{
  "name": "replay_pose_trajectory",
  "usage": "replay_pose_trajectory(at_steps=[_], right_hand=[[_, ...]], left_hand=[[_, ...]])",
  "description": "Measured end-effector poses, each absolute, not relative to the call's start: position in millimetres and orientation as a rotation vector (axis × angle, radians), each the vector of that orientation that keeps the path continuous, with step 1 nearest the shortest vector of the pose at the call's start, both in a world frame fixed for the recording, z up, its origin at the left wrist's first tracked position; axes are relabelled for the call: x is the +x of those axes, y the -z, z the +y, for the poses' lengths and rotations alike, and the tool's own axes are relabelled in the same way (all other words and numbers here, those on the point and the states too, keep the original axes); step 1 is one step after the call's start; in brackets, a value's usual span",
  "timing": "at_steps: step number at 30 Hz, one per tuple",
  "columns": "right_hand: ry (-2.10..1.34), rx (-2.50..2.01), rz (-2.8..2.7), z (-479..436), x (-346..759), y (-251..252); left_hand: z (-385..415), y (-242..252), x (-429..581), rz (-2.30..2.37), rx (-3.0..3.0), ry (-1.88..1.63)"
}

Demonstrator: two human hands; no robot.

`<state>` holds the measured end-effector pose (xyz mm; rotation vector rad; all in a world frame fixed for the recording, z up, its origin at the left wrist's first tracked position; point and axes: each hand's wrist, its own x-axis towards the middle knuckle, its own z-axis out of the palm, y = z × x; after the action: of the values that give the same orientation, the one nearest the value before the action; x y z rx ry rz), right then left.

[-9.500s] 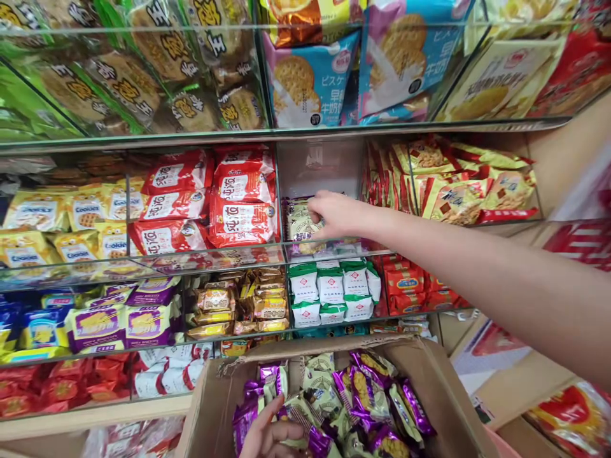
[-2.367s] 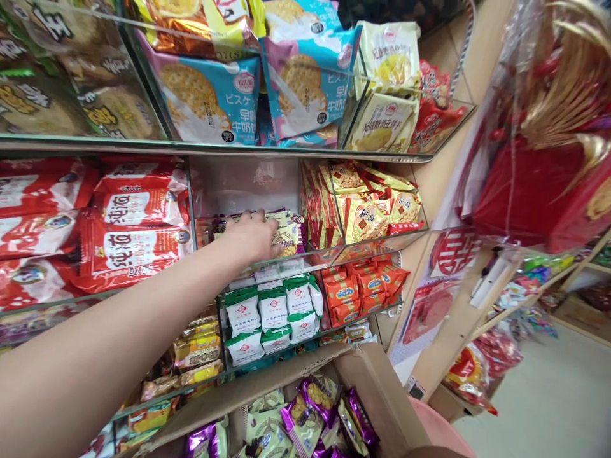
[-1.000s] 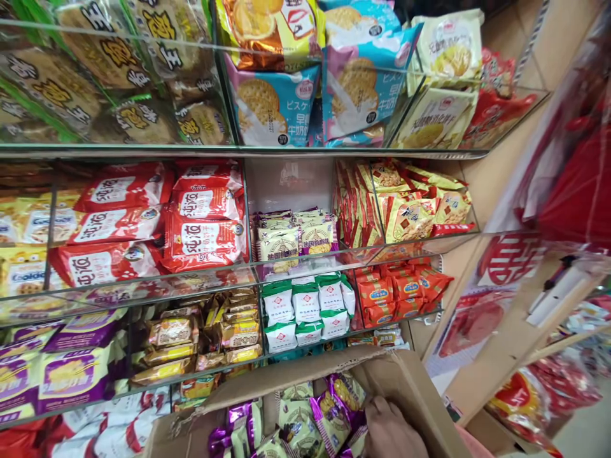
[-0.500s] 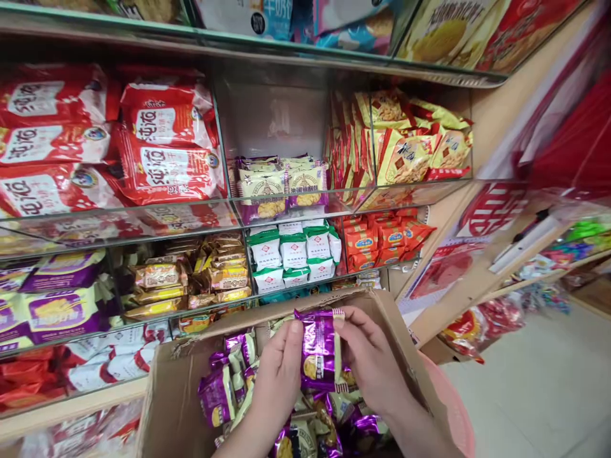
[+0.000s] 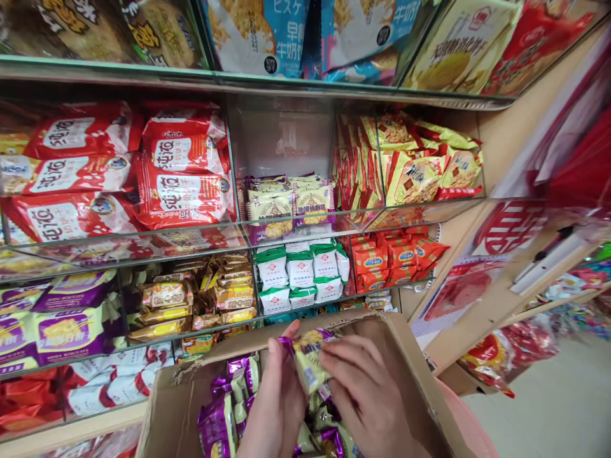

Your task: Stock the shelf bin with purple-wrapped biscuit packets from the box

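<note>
Both hands meet over an open cardboard box [image 5: 410, 375] full of small purple and pale-green snack packets [image 5: 224, 413]. My left hand [image 5: 279, 401] and my right hand [image 5: 365, 394] are closed on a small stack of these packets [image 5: 308, 359], held just above the box, a pale one facing me. Above, on the middle glass shelf, a compartment [image 5: 286, 207] holds the same kind of packets in a low pile, with much free space above them.
Glass shelves carry red biscuit bags [image 5: 176, 184] to the left, yellow-red packs [image 5: 410, 172] to the right, green-white packs [image 5: 300, 273] and orange packs [image 5: 391, 257] below. A wooden shelf side [image 5: 482, 299] stands at the right, with floor [image 5: 558, 407] beyond.
Earlier one hand then the other put packets into the middle compartment. Both came back to the box. The purple packet held half a second ago now has a pale one in front of it.
</note>
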<state>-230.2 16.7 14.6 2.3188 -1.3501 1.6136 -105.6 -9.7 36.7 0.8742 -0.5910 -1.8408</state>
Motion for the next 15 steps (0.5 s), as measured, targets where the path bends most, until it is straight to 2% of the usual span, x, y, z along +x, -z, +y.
replay_pose_trajectory(at_steps=[2, 4, 8, 11, 15], right_hand=[[-1.497, 2.413, -1.217, 19, -232, -12], [-1.624, 2.405, -1.237, 23, -232, -11], [-2.292, 2.188, -1.828, 26, -231, -15], [-2.756, 2.258, -2.143, 23, -231, -23], [-3.084, 2.102, -2.202, 20, -232, -28]], left_hand=[[-7, -48, -101, -0.497, 0.831, 1.935], [-3, -58, -95, -0.484, 0.871, 1.947], [0, -66, -89, -0.462, 0.822, 1.98], [1, -61, -91, -0.502, 0.806, 1.948], [-2, -49, -92, -0.639, 0.868, 1.831]])
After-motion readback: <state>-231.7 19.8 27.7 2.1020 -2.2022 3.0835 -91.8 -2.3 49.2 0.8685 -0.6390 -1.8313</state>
